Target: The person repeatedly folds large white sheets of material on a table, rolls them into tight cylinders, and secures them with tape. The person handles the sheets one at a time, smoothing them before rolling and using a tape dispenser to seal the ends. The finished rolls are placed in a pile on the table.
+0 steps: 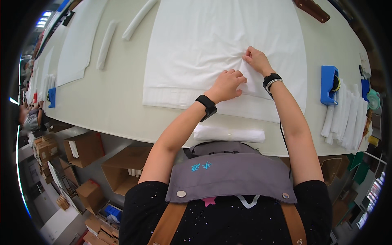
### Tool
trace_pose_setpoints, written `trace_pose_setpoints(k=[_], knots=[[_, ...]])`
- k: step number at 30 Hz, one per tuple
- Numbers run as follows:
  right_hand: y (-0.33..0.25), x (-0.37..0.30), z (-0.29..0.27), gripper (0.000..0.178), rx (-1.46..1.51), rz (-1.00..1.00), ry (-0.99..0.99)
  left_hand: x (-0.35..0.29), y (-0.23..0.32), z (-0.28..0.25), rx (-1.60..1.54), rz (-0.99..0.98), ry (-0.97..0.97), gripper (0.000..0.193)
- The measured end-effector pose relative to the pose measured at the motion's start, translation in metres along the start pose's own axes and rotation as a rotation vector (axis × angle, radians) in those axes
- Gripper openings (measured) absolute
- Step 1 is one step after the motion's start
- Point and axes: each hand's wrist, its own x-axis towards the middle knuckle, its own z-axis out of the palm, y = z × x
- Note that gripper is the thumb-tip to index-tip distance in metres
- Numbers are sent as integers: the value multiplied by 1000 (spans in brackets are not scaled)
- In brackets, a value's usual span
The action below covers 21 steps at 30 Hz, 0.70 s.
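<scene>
A large white cloth [204, 45] lies spread flat on the pale worktable [110, 102]. My left hand [227, 84] presses palm-down on the cloth near its front edge, fingers together. My right hand [256, 59] pinches a fold of the same cloth just beyond and to the right of the left hand. Both wrists wear black bands. A rolled white bundle in clear wrap [228, 133] lies at the table's front edge, below my left forearm.
A blue tape dispenser [329, 84] stands at the right, with several white rolls [347, 118] beside it. Two long white rolls [107, 44] and another white sheet [79, 41] lie at the left. Open cardboard boxes [122, 167] sit under the table.
</scene>
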Motion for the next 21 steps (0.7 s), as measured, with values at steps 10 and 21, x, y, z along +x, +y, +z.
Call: trace_pose_setpoints(k=[10,21], knots=[[-16,8,-3,34,91,-176,-29,29,-44,13,-145,-303,211,8],[100,-116,-42,30,-525,-495,207,4,-107,19,462,-31,148,23]])
